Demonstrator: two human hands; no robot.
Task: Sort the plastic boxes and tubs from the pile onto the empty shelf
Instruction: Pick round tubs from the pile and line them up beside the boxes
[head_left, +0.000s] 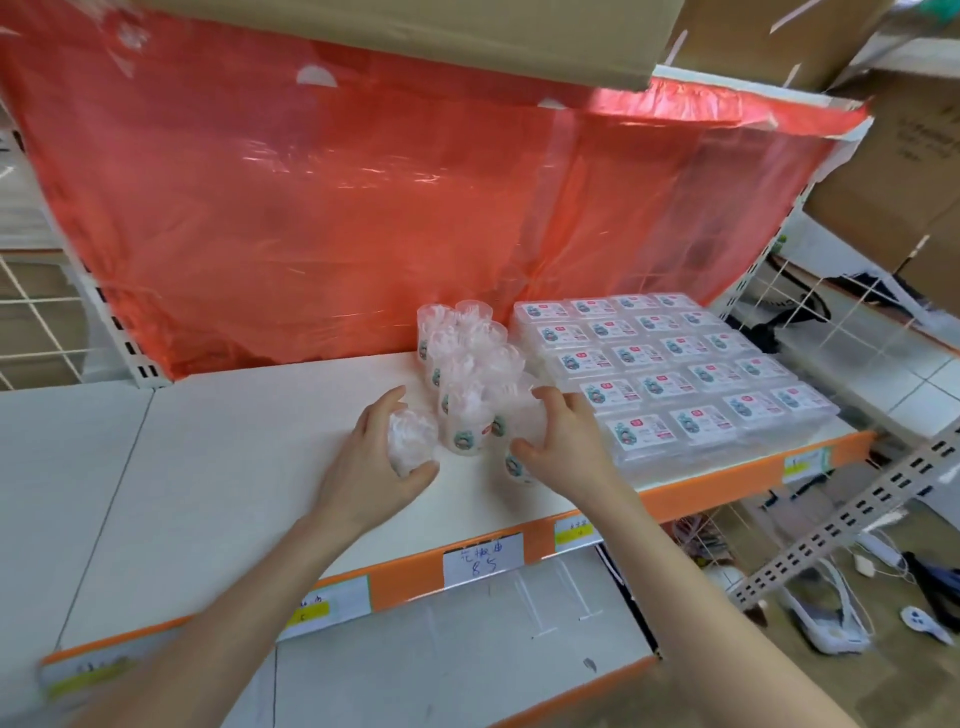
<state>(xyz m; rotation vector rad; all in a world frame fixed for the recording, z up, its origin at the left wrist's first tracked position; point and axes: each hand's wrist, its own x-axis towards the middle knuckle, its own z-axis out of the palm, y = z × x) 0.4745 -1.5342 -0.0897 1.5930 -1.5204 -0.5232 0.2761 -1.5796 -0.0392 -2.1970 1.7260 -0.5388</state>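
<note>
On the white shelf stand several clear plastic tubs in a cluster, each with a small round label. My left hand grips one tub at the cluster's left front, fingers and thumb curled around it. My right hand grips another tub at the right front, mostly hidden behind the fingers. To the right, flat clear plastic boxes with red and green labels lie in neat rows and stacks up to the shelf's right end.
A red plastic sheet hangs behind the shelf. Cardboard boxes sit on the shelf above. The orange shelf edge carries price labels. A lower white shelf lies below, and cables and devices lie on the floor at right.
</note>
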